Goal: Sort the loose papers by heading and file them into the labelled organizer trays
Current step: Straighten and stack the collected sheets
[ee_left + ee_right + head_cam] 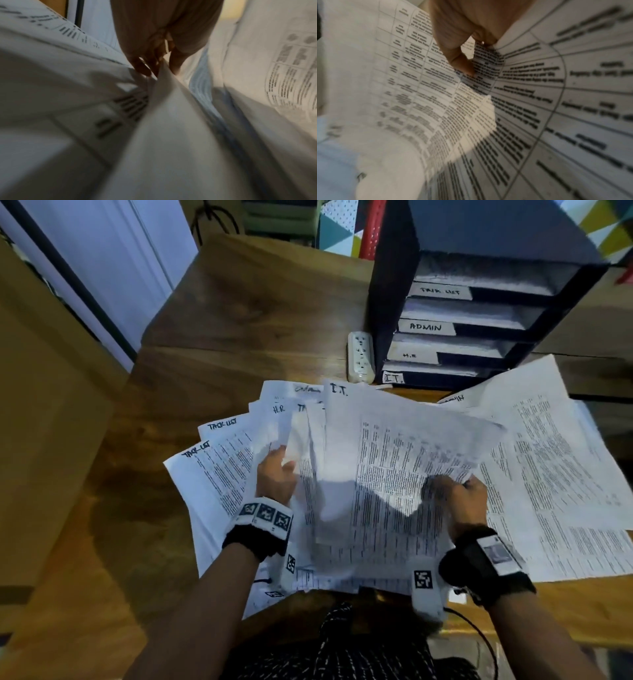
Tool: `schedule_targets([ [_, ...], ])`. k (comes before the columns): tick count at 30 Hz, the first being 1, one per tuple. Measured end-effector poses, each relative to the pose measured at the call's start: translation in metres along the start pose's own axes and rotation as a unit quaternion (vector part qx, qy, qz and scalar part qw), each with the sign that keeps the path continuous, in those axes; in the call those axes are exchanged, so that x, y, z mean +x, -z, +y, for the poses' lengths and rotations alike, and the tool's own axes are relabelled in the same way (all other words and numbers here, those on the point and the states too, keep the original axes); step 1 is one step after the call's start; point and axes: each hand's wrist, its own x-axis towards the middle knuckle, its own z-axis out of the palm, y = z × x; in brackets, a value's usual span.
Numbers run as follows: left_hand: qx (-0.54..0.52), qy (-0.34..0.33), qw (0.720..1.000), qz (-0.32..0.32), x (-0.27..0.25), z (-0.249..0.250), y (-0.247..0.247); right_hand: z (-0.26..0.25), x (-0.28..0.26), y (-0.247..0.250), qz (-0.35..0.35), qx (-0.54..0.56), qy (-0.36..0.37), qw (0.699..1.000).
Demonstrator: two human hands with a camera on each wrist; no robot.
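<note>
A fanned pile of loose printed papers (226, 467) covers the wooden desk, with handwritten headings such as TASK LIST, H.R and I.T. My left hand (279, 470) pinches the edge of a sheet (161, 83) in the middle of the fan. My right hand (460, 494) pinches the right edge of a lifted printed sheet (411, 453), thumb on top (465, 67). The black organizer (479, 320) stands at the back right with trays labelled TASK LIST, ADMIN, H.R and I.T.; papers lie in its trays.
A white power strip (360, 357) lies just left of the organizer. More sheets (555, 460) spread to the right, reaching the desk's near edge. Bare wooden desk (239, 330) lies at the left and back. A cable hangs below my right wrist.
</note>
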Motion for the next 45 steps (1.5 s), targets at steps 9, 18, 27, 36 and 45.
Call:
schedule_targets([
  [9,-0.062,0.029,0.993,-0.092,-0.007,0.002,-0.008,0.009,0.001,-0.01,-0.062,0.006,-0.06,0.996],
  [18,0.091,0.242,0.965,-0.029,0.022,0.019,-0.01,0.022,0.007,-0.015,-0.017,-0.021,-0.082,0.996],
  [27,0.177,-0.076,0.981,0.001,-0.003,0.02,-0.027,0.029,0.01,-0.012,-0.005,0.026,-0.149,0.989],
  [36,0.095,0.024,0.994,-0.049,-0.003,0.012,-0.022,0.029,0.012,-0.006,0.011,0.072,-0.155,0.985],
  [45,0.024,0.099,0.987,-0.121,0.015,0.012,-0.006,0.035,0.009,-0.005,-0.03,0.028,-0.094,0.995],
])
